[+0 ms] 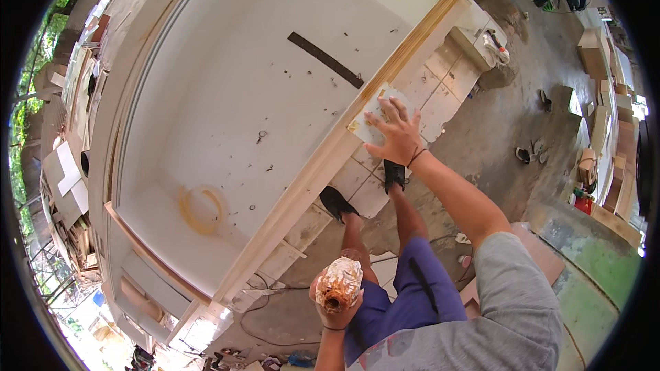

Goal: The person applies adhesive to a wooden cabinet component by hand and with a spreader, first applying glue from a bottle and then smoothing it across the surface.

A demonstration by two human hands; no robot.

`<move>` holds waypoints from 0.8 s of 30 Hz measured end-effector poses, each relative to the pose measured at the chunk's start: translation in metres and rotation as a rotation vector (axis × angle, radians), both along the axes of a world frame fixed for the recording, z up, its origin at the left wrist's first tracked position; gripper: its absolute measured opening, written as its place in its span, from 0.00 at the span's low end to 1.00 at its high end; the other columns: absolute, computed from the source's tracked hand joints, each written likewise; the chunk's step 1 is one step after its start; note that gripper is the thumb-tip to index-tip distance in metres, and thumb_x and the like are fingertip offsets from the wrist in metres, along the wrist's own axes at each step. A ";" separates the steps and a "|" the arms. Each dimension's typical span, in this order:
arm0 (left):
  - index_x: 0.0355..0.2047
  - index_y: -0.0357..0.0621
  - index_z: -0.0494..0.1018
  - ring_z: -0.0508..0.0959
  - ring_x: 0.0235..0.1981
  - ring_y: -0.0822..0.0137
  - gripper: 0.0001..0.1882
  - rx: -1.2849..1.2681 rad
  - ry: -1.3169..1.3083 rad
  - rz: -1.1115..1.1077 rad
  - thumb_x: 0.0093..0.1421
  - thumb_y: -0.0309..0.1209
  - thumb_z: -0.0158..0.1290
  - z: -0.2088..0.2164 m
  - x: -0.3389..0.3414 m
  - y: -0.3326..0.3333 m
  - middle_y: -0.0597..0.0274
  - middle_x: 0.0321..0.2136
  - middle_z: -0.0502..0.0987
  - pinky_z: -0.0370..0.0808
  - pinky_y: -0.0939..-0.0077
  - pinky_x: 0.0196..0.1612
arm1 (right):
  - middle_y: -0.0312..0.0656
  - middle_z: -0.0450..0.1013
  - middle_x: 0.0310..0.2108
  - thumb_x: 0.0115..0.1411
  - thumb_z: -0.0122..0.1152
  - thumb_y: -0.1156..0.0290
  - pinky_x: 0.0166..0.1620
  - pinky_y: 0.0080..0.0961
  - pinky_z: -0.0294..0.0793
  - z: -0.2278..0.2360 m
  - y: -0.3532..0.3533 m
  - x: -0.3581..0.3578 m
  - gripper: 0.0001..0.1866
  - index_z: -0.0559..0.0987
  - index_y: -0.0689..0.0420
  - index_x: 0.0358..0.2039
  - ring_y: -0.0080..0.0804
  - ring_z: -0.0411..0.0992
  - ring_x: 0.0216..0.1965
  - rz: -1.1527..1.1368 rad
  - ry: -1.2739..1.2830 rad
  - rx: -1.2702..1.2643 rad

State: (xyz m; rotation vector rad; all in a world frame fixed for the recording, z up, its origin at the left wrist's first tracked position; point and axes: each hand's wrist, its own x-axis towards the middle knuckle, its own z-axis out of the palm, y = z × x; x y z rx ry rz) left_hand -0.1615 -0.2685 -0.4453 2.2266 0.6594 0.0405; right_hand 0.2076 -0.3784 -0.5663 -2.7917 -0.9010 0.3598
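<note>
My left hand (pixel 337 306) is wrapped round a container (pixel 339 278) with a crinkled, whitish surface smeared with brown and a dark round opening. It is near my lap. Farther up, my right hand (pixel 397 130) presses a pale cloth (pixel 364 126) with yellowish stains against a long wooden edge strip (pixel 399 55). Its fingers are bent over the cloth. Beyond the cloth the strip looks yellow-brown; on the near side the wood (pixel 295 199) is paler. The strip runs along a large white cabinet (pixel 227 89) lying with its hollow upward.
Inside the cabinet are a dark flat bar (pixel 325 60), a yellowish ring-shaped roll (pixel 201 210) and scattered dark bits. Pale tiles (pixel 440 106) lie by my feet. A cable (pixel 251 316) loops over the floor at lower left. Boards (pixel 622 158) are stacked at right.
</note>
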 end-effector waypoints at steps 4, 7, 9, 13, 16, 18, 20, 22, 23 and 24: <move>0.60 0.36 0.58 0.67 0.56 0.53 0.49 0.013 0.056 -0.056 0.42 0.41 0.72 -0.003 -0.014 0.011 0.50 0.56 0.60 0.69 0.60 0.58 | 0.40 0.52 0.69 0.44 0.68 0.44 0.55 0.77 0.49 -0.026 0.012 -0.008 0.38 0.73 0.33 0.58 0.44 0.46 0.70 0.002 -0.056 0.043; 0.60 0.36 0.57 0.67 0.56 0.53 0.50 -0.006 0.036 -0.048 0.42 0.41 0.72 -0.007 -0.020 0.017 0.50 0.56 0.60 0.69 0.60 0.58 | 0.40 0.52 0.69 0.44 0.68 0.44 0.55 0.76 0.49 -0.041 0.013 -0.011 0.38 0.72 0.33 0.59 0.44 0.46 0.70 0.006 -0.074 0.026; 0.60 0.36 0.56 0.67 0.56 0.54 0.51 0.045 0.075 -0.096 0.42 0.41 0.72 -0.009 -0.027 0.023 0.50 0.56 0.60 0.70 0.60 0.58 | 0.40 0.54 0.68 0.43 0.70 0.45 0.54 0.74 0.52 -0.038 0.015 -0.014 0.39 0.73 0.33 0.59 0.44 0.47 0.70 0.004 -0.103 0.040; 0.62 0.37 0.54 0.63 0.58 0.46 0.53 -0.068 -0.017 0.026 0.41 0.43 0.70 -0.015 -0.041 0.028 0.44 0.58 0.60 0.61 0.54 0.63 | 0.41 0.54 0.67 0.43 0.68 0.43 0.55 0.76 0.50 -0.005 0.018 -0.017 0.37 0.74 0.36 0.57 0.45 0.48 0.69 -0.014 0.029 -0.074; 0.60 0.37 0.57 0.68 0.55 0.53 0.50 0.056 0.052 -0.075 0.40 0.39 0.73 -0.006 -0.033 0.033 0.51 0.55 0.61 0.70 0.61 0.58 | 0.44 0.55 0.67 0.44 0.65 0.42 0.56 0.78 0.48 0.012 0.024 -0.008 0.37 0.75 0.37 0.56 0.46 0.49 0.69 -0.012 0.047 -0.120; 0.60 0.37 0.57 0.68 0.56 0.53 0.50 0.069 0.018 -0.059 0.40 0.39 0.73 -0.005 -0.032 0.034 0.51 0.55 0.61 0.70 0.61 0.58 | 0.44 0.57 0.66 0.43 0.65 0.42 0.55 0.78 0.49 0.014 0.032 -0.001 0.37 0.76 0.38 0.56 0.47 0.49 0.68 -0.010 0.016 -0.104; 0.60 0.37 0.57 0.67 0.56 0.53 0.50 -0.018 -0.020 -0.004 0.40 0.39 0.73 -0.012 -0.037 0.032 0.51 0.55 0.61 0.70 0.62 0.58 | 0.41 0.57 0.66 0.42 0.67 0.44 0.54 0.74 0.52 0.013 0.043 0.007 0.35 0.78 0.38 0.54 0.46 0.49 0.69 -0.010 0.032 -0.164; 0.60 0.37 0.57 0.66 0.57 0.53 0.50 -0.100 -0.057 0.052 0.40 0.39 0.73 -0.013 -0.044 0.033 0.51 0.56 0.60 0.70 0.62 0.58 | 0.43 0.57 0.66 0.42 0.66 0.44 0.55 0.76 0.50 0.014 0.043 0.006 0.36 0.77 0.38 0.55 0.47 0.50 0.69 -0.010 0.047 -0.194; 0.60 0.37 0.55 0.66 0.57 0.51 0.51 -0.048 -0.022 -0.008 0.40 0.40 0.72 -0.010 -0.043 0.033 0.49 0.56 0.60 0.67 0.59 0.59 | 0.45 0.58 0.66 0.43 0.65 0.43 0.56 0.78 0.49 0.015 0.042 0.006 0.37 0.75 0.39 0.57 0.47 0.50 0.68 -0.010 0.061 -0.230; 0.61 0.36 0.53 0.65 0.57 0.49 0.53 0.003 0.014 -0.068 0.41 0.40 0.71 -0.008 -0.044 0.034 0.46 0.56 0.60 0.64 0.57 0.61 | 0.45 0.58 0.66 0.43 0.65 0.43 0.56 0.78 0.49 0.017 0.041 0.006 0.37 0.75 0.39 0.57 0.47 0.50 0.68 -0.009 0.061 -0.230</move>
